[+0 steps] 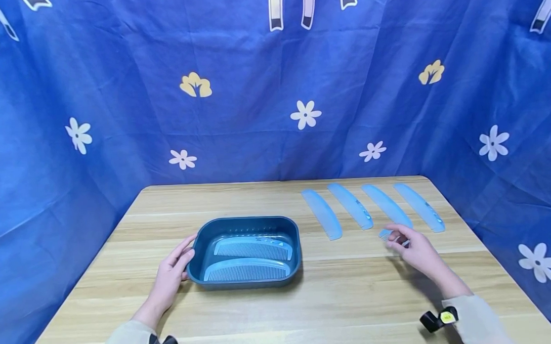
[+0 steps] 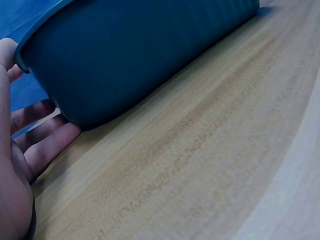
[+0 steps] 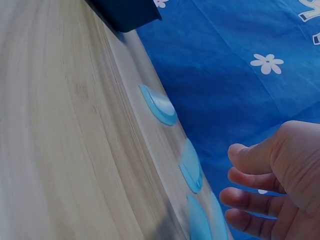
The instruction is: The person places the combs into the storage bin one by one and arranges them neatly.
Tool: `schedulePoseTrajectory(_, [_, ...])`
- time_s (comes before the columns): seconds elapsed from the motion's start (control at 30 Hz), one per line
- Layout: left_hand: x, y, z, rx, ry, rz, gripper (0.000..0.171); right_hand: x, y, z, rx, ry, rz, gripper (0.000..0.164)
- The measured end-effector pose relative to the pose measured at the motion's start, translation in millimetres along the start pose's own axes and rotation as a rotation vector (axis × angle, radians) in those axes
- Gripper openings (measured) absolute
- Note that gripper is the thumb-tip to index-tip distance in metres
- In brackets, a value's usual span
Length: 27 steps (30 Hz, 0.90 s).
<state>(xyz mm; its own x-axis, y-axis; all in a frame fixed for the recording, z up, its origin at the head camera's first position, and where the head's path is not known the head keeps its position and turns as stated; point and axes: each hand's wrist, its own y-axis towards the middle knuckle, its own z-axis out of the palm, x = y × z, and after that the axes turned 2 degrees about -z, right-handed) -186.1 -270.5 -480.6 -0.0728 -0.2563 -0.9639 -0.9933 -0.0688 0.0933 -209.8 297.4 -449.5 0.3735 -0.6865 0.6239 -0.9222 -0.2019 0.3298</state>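
Observation:
A dark teal plastic basin (image 1: 243,284) stands left of the table's middle. Two blue combs lie inside, one behind (image 1: 253,246) and one in front (image 1: 247,266). My left hand (image 1: 171,269) holds the basin's left end, thumb at the rim and lower fingers (image 2: 52,145) against the outer wall near the base. On the right, my right hand (image 1: 412,248) hovers over a comb (image 1: 385,234) mostly hidden beneath it in the head view. Its fingers (image 3: 245,197) are loosely bent, with nothing between them in the right wrist view.
Behind and around my right hand, more blue combs lie in a slanting row: a left one (image 1: 322,214), a second (image 1: 351,206), a third (image 1: 386,204) and a far right one (image 1: 419,206). A blue patterned curtain (image 1: 256,142) hangs along the wooden table's (image 1: 335,311) back and sides.

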Motion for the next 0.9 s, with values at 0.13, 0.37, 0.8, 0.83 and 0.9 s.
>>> schedulePoseTrajectory(0.13, [-0.7, -0.3, 0.2, 0.0, 0.0, 0.003, 0.047, -4, -4, -5, -0.003, -0.013, -0.001, 0.037])
schedulePoseTrajectory(0.37, [-1.6, -0.5, 0.3, -0.003, 0.014, 0.005, 0.047, -10, -9, -15, -0.028, -0.055, 0.003, 0.036])
schedulePoseTrajectory(0.8, [-0.7, -0.3, 0.4, -0.004, 0.018, -0.001, 0.047, -19, -15, -29, -0.02, -0.103, 0.028, 0.037])
schedulePoseTrajectory(0.83, [-0.7, -0.2, 0.4, -0.004, 0.019, -0.001, 0.047, -20, -16, -30, -0.019, -0.109, 0.027, 0.037])
schedulePoseTrajectory(0.9, [-0.9, -0.1, 0.3, -0.004, 0.021, -0.002, 0.047, -21, -17, -31, -0.021, -0.115, 0.032, 0.038])
